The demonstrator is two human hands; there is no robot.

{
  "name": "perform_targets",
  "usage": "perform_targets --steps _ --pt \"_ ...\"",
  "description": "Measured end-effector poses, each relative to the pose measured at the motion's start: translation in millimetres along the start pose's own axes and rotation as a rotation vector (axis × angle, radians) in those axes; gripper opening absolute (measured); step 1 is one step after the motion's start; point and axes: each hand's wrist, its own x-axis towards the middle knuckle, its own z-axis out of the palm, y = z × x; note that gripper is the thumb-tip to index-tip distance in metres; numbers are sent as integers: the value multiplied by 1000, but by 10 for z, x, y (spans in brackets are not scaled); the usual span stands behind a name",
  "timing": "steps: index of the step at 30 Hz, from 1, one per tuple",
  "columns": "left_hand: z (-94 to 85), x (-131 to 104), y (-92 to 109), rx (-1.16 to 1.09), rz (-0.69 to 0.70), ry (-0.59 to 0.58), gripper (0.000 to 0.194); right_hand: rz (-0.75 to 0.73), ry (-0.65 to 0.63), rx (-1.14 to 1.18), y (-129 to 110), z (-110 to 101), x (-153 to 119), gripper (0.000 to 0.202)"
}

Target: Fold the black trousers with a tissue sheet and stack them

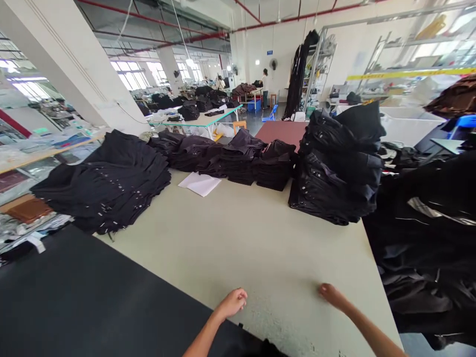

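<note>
My left hand (pixel 234 302) is over the near part of the pale table (pixel 238 233), its fingers curled in and nothing visible in them. Farther right, my right hand (pixel 332 294) is also over the table, the fingers folded; whatever they might hold is hidden. Beyond my hands lie a white sheet of paper (pixel 201 184) and a row of folded black garments (pixel 238 156). A tall stack of black garments (pixel 334 173) stands at the back right of the table, and a wide fanned pile of black garments (pixel 111 178) covers its back left.
A dark surface (pixel 85 292) adjoins the table at the near left. Black cloth (pixel 431 248) is heaped beside the right edge. Farther back are a white pillar (pixel 70 54), another table (pixel 208 119) with dark garments, metal shelving and a standing person (pixel 265 89).
</note>
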Motion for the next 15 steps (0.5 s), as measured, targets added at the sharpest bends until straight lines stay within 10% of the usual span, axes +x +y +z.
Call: perform_targets --steps 7,15 --pt "-936 1028 856 228 163 46 12 213 -267 227 -1363 280 1101 48" --pt "-1970 3289 2456 423 488 215 34 468 -247 516 -1559 527 1367 83"
